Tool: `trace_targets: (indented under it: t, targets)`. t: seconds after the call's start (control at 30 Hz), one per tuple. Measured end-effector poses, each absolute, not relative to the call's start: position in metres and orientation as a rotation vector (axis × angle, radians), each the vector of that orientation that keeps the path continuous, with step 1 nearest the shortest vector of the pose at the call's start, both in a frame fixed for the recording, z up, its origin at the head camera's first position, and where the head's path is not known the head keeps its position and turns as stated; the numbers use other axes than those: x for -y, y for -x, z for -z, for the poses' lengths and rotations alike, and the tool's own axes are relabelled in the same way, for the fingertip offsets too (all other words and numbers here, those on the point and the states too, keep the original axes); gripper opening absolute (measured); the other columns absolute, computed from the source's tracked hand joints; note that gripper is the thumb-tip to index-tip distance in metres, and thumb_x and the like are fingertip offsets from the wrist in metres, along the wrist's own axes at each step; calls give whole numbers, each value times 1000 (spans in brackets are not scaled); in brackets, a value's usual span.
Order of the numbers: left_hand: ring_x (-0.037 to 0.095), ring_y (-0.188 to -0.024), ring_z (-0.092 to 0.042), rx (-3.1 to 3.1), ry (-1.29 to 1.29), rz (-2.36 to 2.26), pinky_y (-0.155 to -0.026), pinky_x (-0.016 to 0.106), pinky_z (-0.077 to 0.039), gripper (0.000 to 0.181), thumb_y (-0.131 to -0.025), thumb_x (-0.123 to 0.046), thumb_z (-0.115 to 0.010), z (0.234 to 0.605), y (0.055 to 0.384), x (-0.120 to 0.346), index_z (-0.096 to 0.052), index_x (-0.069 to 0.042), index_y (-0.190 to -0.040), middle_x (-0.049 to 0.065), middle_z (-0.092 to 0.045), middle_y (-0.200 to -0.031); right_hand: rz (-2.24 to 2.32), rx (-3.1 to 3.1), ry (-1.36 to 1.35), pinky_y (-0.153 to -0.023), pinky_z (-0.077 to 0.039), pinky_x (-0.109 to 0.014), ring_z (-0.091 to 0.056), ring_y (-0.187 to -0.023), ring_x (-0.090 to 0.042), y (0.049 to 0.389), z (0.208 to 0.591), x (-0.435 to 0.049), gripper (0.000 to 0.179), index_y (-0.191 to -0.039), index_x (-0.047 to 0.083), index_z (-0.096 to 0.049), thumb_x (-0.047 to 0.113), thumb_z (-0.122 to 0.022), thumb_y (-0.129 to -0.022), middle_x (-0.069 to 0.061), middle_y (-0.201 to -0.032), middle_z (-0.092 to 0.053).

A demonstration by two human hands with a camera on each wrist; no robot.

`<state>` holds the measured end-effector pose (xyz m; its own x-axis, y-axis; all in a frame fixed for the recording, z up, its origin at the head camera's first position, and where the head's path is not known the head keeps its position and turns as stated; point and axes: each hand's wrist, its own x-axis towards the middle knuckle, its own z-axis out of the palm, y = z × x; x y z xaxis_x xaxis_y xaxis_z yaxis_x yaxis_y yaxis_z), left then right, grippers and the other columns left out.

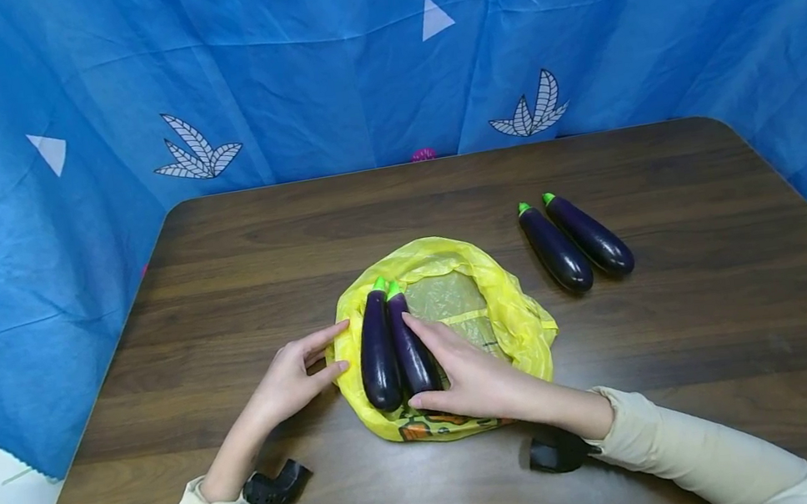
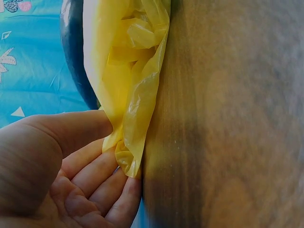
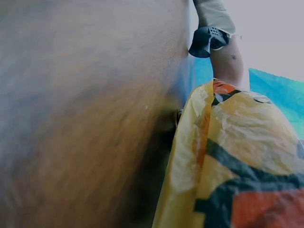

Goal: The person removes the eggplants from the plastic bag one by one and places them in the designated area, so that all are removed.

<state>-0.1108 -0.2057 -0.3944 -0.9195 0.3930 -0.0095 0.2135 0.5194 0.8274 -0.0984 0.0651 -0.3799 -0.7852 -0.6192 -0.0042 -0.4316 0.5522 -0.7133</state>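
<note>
Yellow plastic, thin and crinkled, spreads out as a bag (image 1: 509, 315) near the middle of the desk (image 1: 688, 351), a little toward the front edge, and two dark purple eggplants (image 1: 392, 346) lie side by side on its left part, green stems pointing to the far edge. We rest our right hand (image 1: 467, 374) flat along the right-hand eggplant of the pair, fingers straight and relaxed, thumb below its blunt end, which seems to keep the pair from rolling across the slick film. Our left hand (image 1: 294, 379) sits at the bag's left rim with fingers extended; the left wrist view shows the thumb and fingers (image 2: 102, 173) touching the folded edge of plastic, open rather than clenched, apparently steadying the rim so that the mouth stays spread. The bag's printed orange and black part faces the front edge. Two more eggplants (image 1: 574, 241) lie together well apart, toward the right far part of the desk. Blue cloth with white leaves (image 1: 349, 57) hangs behind and around the desk.
</note>
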Motion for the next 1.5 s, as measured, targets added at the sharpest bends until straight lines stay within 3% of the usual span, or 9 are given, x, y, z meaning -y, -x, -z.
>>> trace_targets:
  t: [0.5,1.0,1.5]
  targets:
    - [30,-120,-48,-2573,-533,-1345,-96,41,-41,50,-87,-8,-67,395,111,207,-49,3,-133,17,-50,-132,1138,-2535,954,-101,-36,-43,-36,-128,-26,100,381,-62,85,-147,6,-23,21,-74,-81,-16,-145,-31]
    - [31,-120,-48,-2585,-540,-1348,-96,41,-41,49,-87,-6,-66,394,110,207,-49,6,-131,18,-50,-132,1140,-2519,841,-94,-43,-46,-45,-121,-31,105,381,-67,73,-145,5,-31,15,-67,-83,-19,-138,-43]
    - [30,-120,-47,-2571,-539,-1376,-97,40,-41,49,-87,-6,-67,395,111,206,-50,6,-131,18,-51,-131,1238,-2484,802,-96,-41,-46,-44,-121,-32,108,378,-79,69,-144,3,-32,9,-65,-84,-21,-139,-40]
